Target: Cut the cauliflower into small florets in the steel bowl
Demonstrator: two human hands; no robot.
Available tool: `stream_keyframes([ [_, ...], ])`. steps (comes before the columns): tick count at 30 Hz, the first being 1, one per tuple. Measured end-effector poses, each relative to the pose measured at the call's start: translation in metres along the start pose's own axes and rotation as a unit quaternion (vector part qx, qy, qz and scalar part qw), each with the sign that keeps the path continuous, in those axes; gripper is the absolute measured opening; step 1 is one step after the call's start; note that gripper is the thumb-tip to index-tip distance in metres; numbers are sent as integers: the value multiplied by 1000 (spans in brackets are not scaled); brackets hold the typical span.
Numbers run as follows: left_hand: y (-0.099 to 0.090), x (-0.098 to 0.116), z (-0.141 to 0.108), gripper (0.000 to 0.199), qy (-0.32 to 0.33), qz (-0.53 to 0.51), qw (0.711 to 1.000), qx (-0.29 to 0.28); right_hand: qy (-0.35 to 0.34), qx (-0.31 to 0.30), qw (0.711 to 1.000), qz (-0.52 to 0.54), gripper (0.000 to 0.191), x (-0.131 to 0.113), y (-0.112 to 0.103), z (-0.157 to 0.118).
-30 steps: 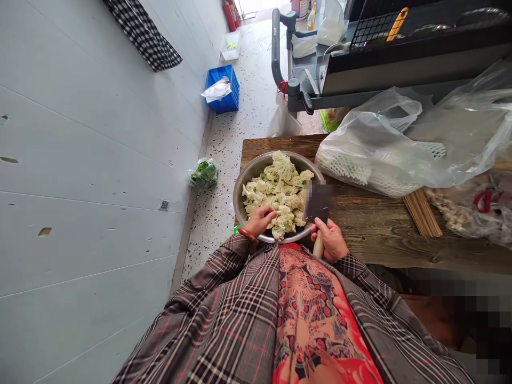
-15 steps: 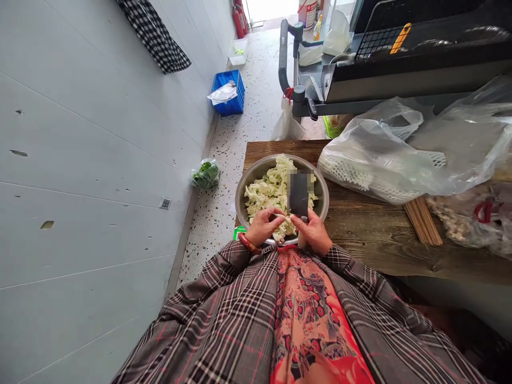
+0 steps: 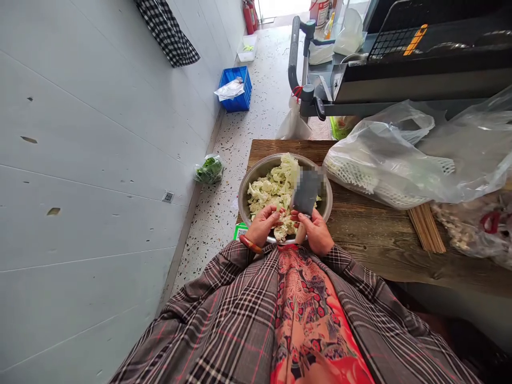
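A metal bowl (image 3: pixel 242 198) full of cauliflower florets (image 3: pixel 267 191) stands at the near left end of a wooden table. Over its near edge, my right hand (image 3: pixel 319 233) is closed around the handle of a cleaver (image 3: pixel 305 194). The dark blade points away from me over the florets, and part of it is pixelated. Across from it, my left hand (image 3: pixel 261 226) pinches a small pale piece of cauliflower (image 3: pixel 279 208) between thumb and fingers. Just below the fingertips lies another cauliflower piece (image 3: pixel 281 231); whether a hand touches it, I cannot tell.
Plastic bags (image 3: pixel 380 160) with net-wrapped produce lie right of the bowl, near wooden sticks (image 3: pixel 426 226). A black-handled cart (image 3: pixel 294 50) stands beyond the table (image 3: pixel 360 240). Bagged greens (image 3: pixel 209 170) and a blue crate (image 3: pixel 245 96) are on the floor by the wall.
My hands have moved slightly apart, and the left now lifts a small piece of cauliflower. The cleaver blade has tilted a little to the right. The view has shifted slightly.
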State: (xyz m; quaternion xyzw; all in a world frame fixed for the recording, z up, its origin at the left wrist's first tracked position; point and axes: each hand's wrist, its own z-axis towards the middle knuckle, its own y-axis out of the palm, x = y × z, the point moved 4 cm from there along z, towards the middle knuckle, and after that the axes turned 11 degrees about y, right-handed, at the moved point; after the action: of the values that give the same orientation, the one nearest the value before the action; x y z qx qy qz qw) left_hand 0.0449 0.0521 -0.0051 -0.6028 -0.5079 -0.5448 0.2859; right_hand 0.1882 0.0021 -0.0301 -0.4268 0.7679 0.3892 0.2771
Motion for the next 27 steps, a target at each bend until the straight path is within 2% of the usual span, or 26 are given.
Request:
stream_keyframes([
  [3,-7,-3,-1,42,-42,-38,998,30,-81,66,991,-88,31,-11,-13,-7],
  [5,-11,-3,-1,43,-43,-34,997,46,-162,105,961,-196,28,-19,-19,-13],
  [7,-12,-3,-1,42,-26,-20,998,50,-240,96,916,-306,26,-25,-20,-17],
  [10,-11,-2,-2,36,0,30,999,25,-320,43,844,-428,29,-25,-14,-22],
  [13,-9,2,-4,28,29,109,994,-2,-370,28,779,-506,36,-23,-6,-26],
  [16,-9,8,-6,20,78,184,980,-5,-397,22,736,-548,38,-23,2,-29],
  [19,-12,11,-8,11,113,211,971,7,-407,7,714,-570,39,-25,9,-32],
  [22,-13,10,-11,12,109,205,973,5,-408,1,702,-583,40,-24,10,-31],
  [25,-13,11,-13,22,94,213,972,10,-379,26,711,-592,37,-17,-2,-21],
  [27,-12,14,-14,28,93,232,968,-1,-335,61,732,-589,33,-12,-18,-11],
])
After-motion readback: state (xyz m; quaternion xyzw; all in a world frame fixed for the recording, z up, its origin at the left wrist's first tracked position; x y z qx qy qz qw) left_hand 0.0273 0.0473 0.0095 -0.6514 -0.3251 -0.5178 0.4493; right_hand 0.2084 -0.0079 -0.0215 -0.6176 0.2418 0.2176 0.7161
